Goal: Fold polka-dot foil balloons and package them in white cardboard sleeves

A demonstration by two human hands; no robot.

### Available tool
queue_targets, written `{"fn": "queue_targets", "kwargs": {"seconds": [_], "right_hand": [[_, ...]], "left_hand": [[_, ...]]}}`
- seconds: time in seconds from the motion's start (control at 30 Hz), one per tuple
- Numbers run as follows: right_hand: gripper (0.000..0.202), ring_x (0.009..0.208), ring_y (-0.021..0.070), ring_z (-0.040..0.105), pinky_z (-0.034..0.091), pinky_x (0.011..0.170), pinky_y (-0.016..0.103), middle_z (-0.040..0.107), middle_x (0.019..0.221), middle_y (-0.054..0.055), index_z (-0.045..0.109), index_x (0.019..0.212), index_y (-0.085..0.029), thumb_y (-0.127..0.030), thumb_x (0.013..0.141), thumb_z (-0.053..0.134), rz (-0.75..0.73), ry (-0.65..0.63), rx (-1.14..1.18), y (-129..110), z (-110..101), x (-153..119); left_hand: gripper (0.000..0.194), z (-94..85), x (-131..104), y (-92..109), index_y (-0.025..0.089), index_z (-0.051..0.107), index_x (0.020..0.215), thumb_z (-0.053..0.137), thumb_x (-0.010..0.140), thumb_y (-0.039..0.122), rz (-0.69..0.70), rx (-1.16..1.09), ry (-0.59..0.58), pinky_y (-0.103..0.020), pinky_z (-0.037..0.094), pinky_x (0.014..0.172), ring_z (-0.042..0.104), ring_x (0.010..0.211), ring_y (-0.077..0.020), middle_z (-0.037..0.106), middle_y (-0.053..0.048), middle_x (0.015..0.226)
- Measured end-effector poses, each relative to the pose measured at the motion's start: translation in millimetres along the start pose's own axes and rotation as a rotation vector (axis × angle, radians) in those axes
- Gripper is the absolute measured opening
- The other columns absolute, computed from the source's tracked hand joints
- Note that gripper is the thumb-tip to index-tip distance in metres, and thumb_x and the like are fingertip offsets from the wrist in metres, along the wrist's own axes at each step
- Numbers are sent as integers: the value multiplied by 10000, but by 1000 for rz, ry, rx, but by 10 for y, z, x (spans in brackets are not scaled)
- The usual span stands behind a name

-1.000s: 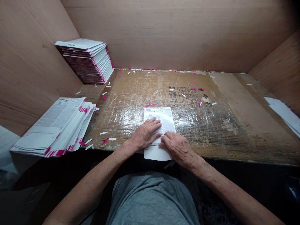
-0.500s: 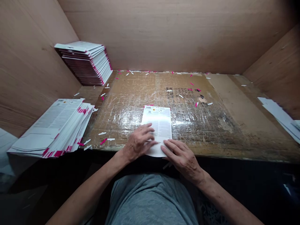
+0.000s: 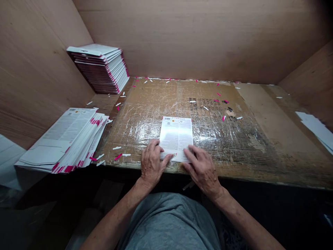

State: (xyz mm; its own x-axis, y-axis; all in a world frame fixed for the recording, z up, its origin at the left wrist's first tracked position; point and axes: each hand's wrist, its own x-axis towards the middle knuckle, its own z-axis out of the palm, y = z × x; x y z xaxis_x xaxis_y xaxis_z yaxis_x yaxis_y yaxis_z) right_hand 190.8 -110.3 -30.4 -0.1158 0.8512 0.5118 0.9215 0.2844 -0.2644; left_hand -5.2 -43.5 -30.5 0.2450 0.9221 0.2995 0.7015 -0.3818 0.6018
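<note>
A white printed card packet (image 3: pixel 176 135) lies on the cardboard-covered tabletop, close to the front edge. Its near end is folded over into a white band with a small red mark, and fine print and a barcode cover the rest. My left hand (image 3: pixel 152 161) is at the near left corner, fingers curled along the side and thumb pressing on the folded band. At the near right corner, my right hand (image 3: pixel 203 168) has its fingers on the packet's edge and its thumb by the near edge. What lies under the fingertips is hidden.
Flat printed packets (image 3: pixel 62 139) are fanned out at the left. Behind them rises a tall stack of folded packets (image 3: pixel 101 67). White sheets (image 3: pixel 317 130) lie far right. Small white and pink scraps (image 3: pixel 118 157) dot the table. Wooden panels (image 3: pixel 195 38) enclose the back and sides.
The packet's near end has been folded up over its face, so it looks shorter. My left hand has drawn back to the left corner. The view has shifted slightly.
</note>
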Motion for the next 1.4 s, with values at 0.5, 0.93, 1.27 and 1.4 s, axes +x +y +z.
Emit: {"fn": "queue_targets", "kwargs": {"seconds": [0.5, 0.93, 1.27, 1.4], "right_hand": [[316, 1150, 211, 661, 505, 972, 348, 724, 1188, 105, 623, 1261, -150, -113, 951, 571, -369, 91, 20, -36, -82, -166], [142, 730, 191, 614, 442, 653, 290, 676, 828, 62, 636, 816, -187, -271, 929, 621, -140, -126, -16, -538, 122, 823], [151, 656, 156, 584, 380, 584, 257, 647, 769, 36, 544, 774, -197, -188, 925, 544, -82, -371, 295, -628, 338, 1460], [189, 641, 134, 578, 442, 607, 236, 619, 714, -4, 523, 792, -227, -292, 966, 484, 0, -302, 744, -603, 441, 1331]], "left_hand": [[311, -278, -164, 38, 191, 605, 924, 647, 851, 491, -261, -306, 112, -355, 520, 761, 638, 836, -218, 658, -69, 907], [515, -232, 128, 196, 108, 655, 1025, 826, 672, 441, -717, -1285, 156, -288, 570, 658, 701, 731, -191, 748, -92, 909], [389, -473, 371, -76, 143, 694, 912, 794, 697, 452, -627, -1086, 233, -270, 574, 619, 694, 724, -195, 721, -44, 787], [450, -986, 880, -413, 126, 666, 829, 805, 674, 525, -505, -884, 311, -241, 550, 515, 643, 627, -154, 694, -45, 759]]}}
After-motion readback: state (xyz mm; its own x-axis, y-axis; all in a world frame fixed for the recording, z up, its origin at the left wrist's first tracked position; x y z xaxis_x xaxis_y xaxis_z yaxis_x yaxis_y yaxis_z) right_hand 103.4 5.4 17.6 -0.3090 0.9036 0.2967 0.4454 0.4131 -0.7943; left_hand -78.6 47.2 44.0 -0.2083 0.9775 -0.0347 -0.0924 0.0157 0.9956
